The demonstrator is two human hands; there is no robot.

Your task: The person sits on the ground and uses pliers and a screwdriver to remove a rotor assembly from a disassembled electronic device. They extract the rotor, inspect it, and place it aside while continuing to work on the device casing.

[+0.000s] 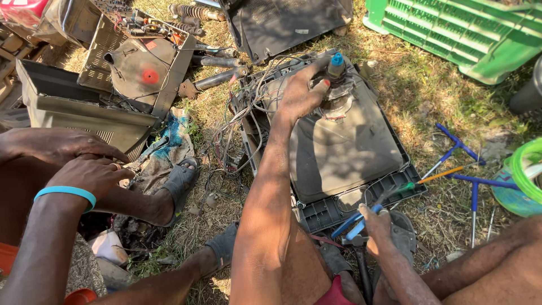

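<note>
A grey picture tube [344, 147] lies face down in its dark plastic frame [324, 212] on the grass. My left hand [302, 93] reaches forward and grips the tube's neck [337, 72], which has a blue cap on top. A tangle of thin wires [237, 121] spills off the frame's left side. Near the frame's front corner, my right hand [384, 226] is closed on blue-handled pliers [353, 226].
Another person sits at the left, hands [84, 164] resting on a knee, a blue wristband on one wrist and a sandalled foot [178, 181] on a rag. Grey set casings [84, 107] lie beyond. Blue-handled tools [460, 149], an orange-handled screwdriver [443, 174], a green hose [522, 169] and a green crate [451, 28] lie at the right.
</note>
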